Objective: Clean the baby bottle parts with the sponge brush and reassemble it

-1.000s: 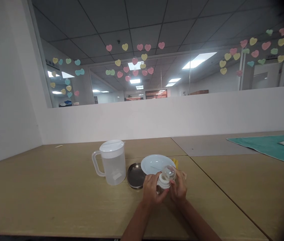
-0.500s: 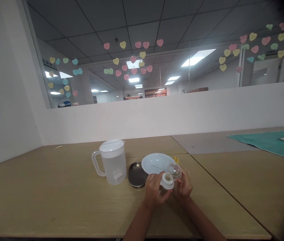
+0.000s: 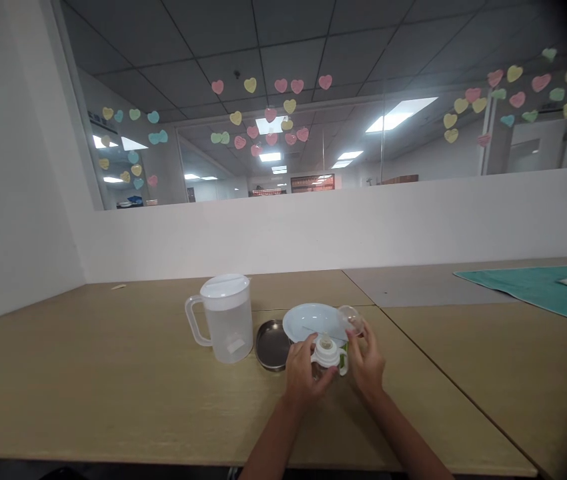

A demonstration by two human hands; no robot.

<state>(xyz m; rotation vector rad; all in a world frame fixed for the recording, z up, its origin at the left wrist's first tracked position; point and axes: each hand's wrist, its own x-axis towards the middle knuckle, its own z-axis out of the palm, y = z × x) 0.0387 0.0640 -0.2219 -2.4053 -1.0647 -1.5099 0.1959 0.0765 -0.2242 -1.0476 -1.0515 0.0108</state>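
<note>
My left hand point(image 3: 303, 372) is closed round the side of a baby bottle point(image 3: 327, 353) with a white collar, a pale nipple on top and a white side handle. Between the fingers of my right hand point(image 3: 367, 357) is a clear domed bottle cap point(image 3: 350, 320), held apart from the bottle, up and to its right. Behind both hands sits a pale blue plate point(image 3: 301, 321) with a thin stick-like thing in it. A round metal dish point(image 3: 270, 347) lies just left of my left hand. Something green shows beside the bottle's handle, mostly hidden.
A translucent lidded pitcher point(image 3: 231, 327) stands left of the metal dish, its handle to the left. At the far right a teal cloth point(image 3: 538, 290) lies on the wooden table point(image 3: 113, 387). A low white wall point(image 3: 283, 233) with a window above it borders the back.
The clear cap has come away from the bottle's top, moving up and to the right in my right hand. The bottle's nipple and side handle now show. My left hand stays on the bottle.
</note>
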